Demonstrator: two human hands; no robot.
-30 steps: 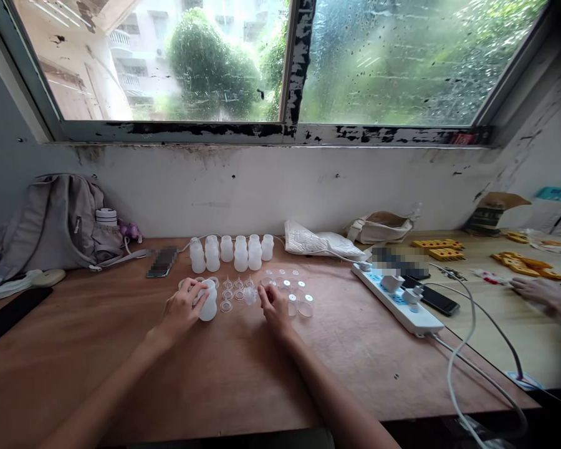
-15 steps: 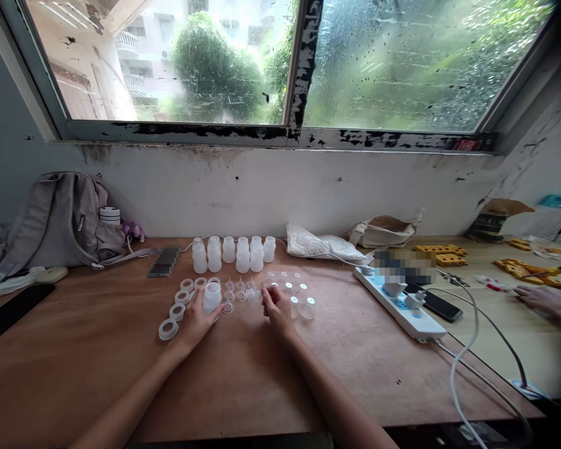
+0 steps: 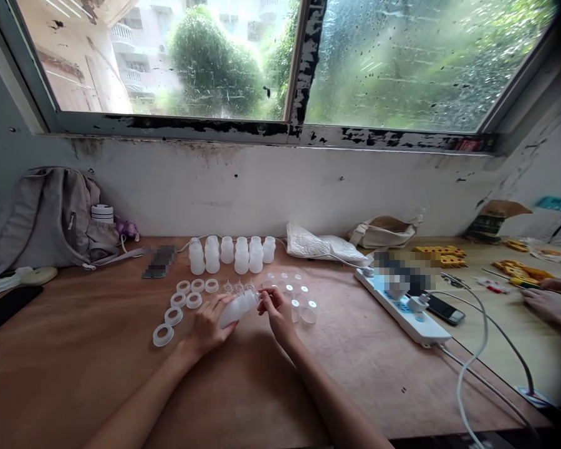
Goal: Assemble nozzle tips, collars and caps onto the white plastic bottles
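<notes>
A small frosted bottle (image 3: 234,310) lies tilted in my left hand (image 3: 210,324), its mouth end pointing right and slightly up. The fingers of that hand are wrapped round the bottle's body. My right hand (image 3: 275,310) is pinched close to the mouth; whatever its fingertips hold is too small and clear to make out. Beside my left hand are several white screw rings (image 3: 172,316). Just behind the bottle stand clear nipples (image 3: 238,286). Clear round caps (image 3: 308,314) and small white discs (image 3: 288,289) sit to the right of my right hand.
Several frosted bottles (image 3: 242,257) stand in rows near the wall. A white power strip (image 3: 402,310) with cables and a phone (image 3: 445,310) lie to the right. Another person's hand (image 3: 549,307) is near yellow parts (image 3: 518,269). A grey backpack (image 3: 51,215) rests at left.
My left hand has tipped the bottle from nearly upright over to the right, bringing its mouth up to my pinched right hand. The other person's hand has shifted slightly.
</notes>
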